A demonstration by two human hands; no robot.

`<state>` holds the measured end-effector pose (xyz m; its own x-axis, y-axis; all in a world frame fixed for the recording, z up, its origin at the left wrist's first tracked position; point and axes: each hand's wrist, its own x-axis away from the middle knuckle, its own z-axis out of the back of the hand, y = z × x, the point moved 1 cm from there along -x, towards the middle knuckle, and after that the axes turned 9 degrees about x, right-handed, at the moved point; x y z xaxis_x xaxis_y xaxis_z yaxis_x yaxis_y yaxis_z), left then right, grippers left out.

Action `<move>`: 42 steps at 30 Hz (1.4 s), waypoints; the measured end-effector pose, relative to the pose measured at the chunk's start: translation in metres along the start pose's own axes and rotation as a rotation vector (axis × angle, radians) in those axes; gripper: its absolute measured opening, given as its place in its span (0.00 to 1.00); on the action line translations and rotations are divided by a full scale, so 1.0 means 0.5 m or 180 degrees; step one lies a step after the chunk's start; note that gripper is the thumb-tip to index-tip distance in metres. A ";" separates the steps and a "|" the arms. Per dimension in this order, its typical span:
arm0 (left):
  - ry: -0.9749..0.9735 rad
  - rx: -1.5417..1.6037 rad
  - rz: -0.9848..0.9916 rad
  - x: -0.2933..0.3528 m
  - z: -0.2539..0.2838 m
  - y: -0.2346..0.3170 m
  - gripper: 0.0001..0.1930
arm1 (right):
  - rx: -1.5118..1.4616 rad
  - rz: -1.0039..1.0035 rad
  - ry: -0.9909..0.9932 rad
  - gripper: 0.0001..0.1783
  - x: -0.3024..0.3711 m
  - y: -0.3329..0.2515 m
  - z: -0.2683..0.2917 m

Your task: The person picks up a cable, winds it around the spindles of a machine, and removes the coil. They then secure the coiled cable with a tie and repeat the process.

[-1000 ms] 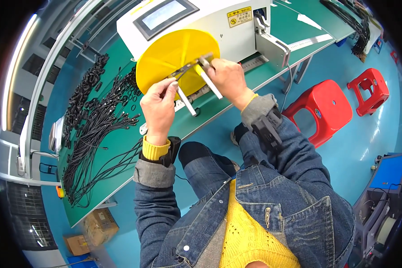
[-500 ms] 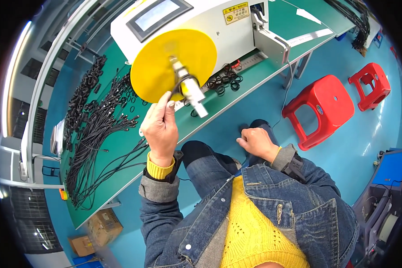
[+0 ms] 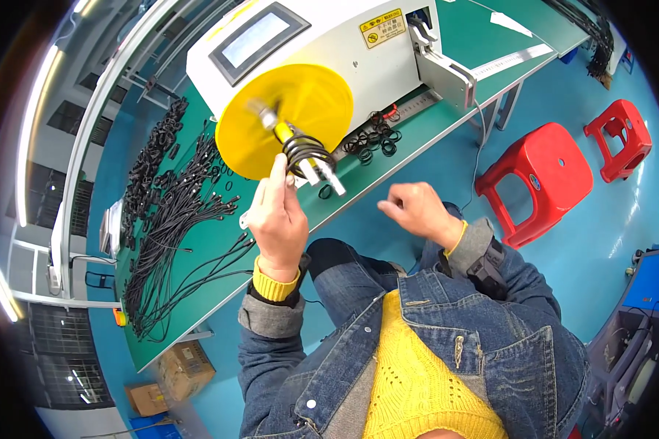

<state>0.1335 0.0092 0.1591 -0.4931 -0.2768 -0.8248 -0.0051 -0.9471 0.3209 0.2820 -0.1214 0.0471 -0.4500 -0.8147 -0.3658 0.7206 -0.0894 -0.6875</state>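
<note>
A black cable (image 3: 304, 152) is wrapped in several turns around the metal prongs (image 3: 332, 181) of a winding machine. The prongs stick out from its round yellow disc (image 3: 318, 91), and one end is blurred by motion. My left hand (image 3: 277, 223) is closed in a pinch at the near side of the coil, thumb and forefinger at the cable. The cable's tail between the fingers is mostly hidden. Over my lap, my right hand (image 3: 422, 214) is loosely closed, fingers curled and thumb pointing left, with nothing visible in it.
The white machine (image 3: 344, 36) with a screen (image 3: 260, 40) stands on a green table (image 3: 220, 234). Black cables (image 3: 165, 271) are heaped at the left; small black rings (image 3: 373, 139) lie beside the machine. Red stools (image 3: 545, 175) stand at the right, cardboard boxes (image 3: 185, 369) below the table.
The cable has gone from a loose loop to several turns around the prongs, which have rotated. My right hand has lifted slightly off my knee; the view has shifted a little.
</note>
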 end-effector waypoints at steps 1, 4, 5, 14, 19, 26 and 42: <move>-0.0176 -0.0193 -0.0070 -0.011 -0.003 0.001 0.16 | -0.0012 -0.0009 0.0009 0.13 -0.021 -0.015 0.011; -0.0533 -0.0609 -0.0232 -0.033 -0.006 0.013 0.16 | -0.0436 0.0405 0.0499 0.13 -0.079 -0.073 0.043; -0.0570 -0.0790 -0.0319 -0.035 -0.007 0.019 0.15 | -0.0594 0.0551 0.0548 0.13 -0.094 -0.092 0.049; -0.1467 -0.1724 0.0427 -0.073 0.007 0.078 0.17 | -0.1022 0.0209 0.0281 0.16 -0.156 -0.089 0.036; -0.1552 -0.1721 -0.0842 -0.041 0.026 -0.017 0.22 | -0.0510 0.0671 0.1243 0.29 -0.174 -0.100 0.045; -0.1569 -0.0263 0.0241 -0.046 0.009 0.001 0.22 | -0.1478 0.0784 0.0335 0.38 -0.181 -0.089 0.037; -0.1612 -0.0004 0.0701 -0.032 0.007 0.071 0.09 | -0.0663 0.0783 0.1261 0.15 -0.105 -0.147 0.018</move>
<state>0.1383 -0.0195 0.1852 -0.8393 -0.3560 -0.4109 0.1465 -0.8759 0.4597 0.2577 -0.0772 0.1225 -0.4747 -0.5138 -0.7146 0.7281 0.2269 -0.6468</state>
